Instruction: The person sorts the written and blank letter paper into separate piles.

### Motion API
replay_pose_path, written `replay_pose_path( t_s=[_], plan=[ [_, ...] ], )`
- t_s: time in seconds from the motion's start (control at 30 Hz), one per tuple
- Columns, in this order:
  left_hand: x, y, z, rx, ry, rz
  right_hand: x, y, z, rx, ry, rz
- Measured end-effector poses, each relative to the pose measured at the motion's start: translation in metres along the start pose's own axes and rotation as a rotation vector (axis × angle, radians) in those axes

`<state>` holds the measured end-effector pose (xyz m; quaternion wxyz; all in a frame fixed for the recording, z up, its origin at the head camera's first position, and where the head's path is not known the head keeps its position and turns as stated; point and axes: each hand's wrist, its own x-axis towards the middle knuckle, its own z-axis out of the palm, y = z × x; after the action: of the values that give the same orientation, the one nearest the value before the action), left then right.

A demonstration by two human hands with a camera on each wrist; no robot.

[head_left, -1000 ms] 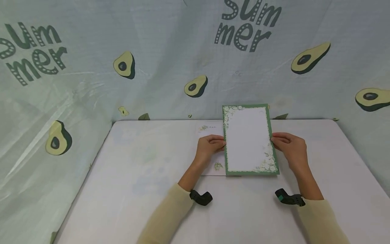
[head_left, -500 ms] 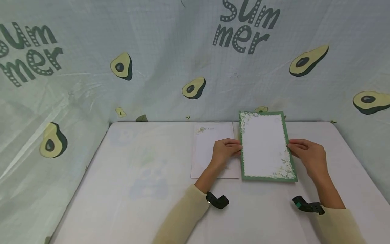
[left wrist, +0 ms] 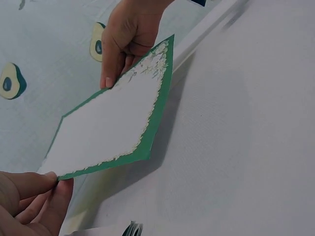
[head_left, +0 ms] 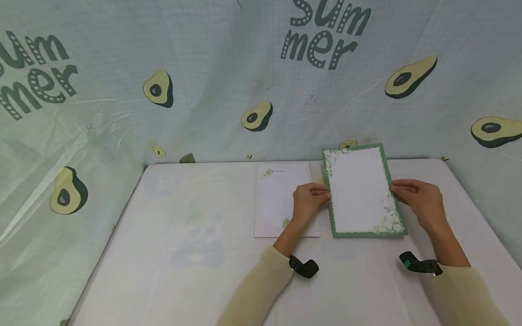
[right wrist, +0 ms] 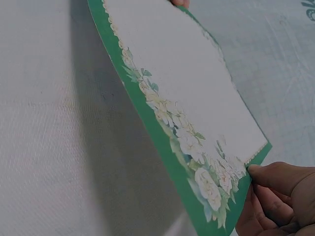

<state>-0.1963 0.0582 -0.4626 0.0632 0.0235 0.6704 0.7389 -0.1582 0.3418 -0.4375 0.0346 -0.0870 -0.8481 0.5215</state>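
Note:
Between both hands a sheet of paper (head_left: 360, 190) with a green border and white printed flowers is held up off the table, tilted. My left hand (head_left: 309, 203) pinches its left edge between thumb and fingers; the left wrist view shows the thumb on top of the paper's edge. On the opposite side my right hand (head_left: 422, 201) pinches the right edge, as the right wrist view also shows. To the left, a pale sheet (head_left: 275, 199) with small flower prints lies flat on the table, partly hidden behind my left hand and forearm.
The white table (head_left: 195, 280) reaches back to a hanging cloth (head_left: 212, 81) printed with avocados and lettering. Something yellowish (head_left: 320, 180) shows on the table behind my left hand, too covered to identify. Black bands (head_left: 303, 267) sit at both wrists.
Both hands have carried the green-bordered sheet to the right, off the pale sheet, which is now more exposed. In the last half second the bordered sheet has shifted slightly right.

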Motion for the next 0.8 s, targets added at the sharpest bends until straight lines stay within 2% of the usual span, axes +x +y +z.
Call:
replay_pose_path(
  t_s=[0.27, 0.47, 0.57, 0.8],
  plan=[
    [0.005, 0.0, 0.005, 0.05, 0.031, 0.011, 0.005, 0.006, 0.0, 0.02, -0.018, 0.04],
    [0.01, 0.0, 0.008, 0.069, 0.01, 0.004, 0.009, 0.01, 0.0, 0.013, -0.025, 0.07],
    [0.012, 0.0, 0.01, 0.128, 0.003, 0.008, 0.01, 0.012, 0.0, -0.032, -0.017, 0.096],
    [0.016, -0.001, 0.018, 0.348, 0.017, -0.012, 0.013, 0.016, 0.003, -0.177, -0.004, 0.126]
  ],
)
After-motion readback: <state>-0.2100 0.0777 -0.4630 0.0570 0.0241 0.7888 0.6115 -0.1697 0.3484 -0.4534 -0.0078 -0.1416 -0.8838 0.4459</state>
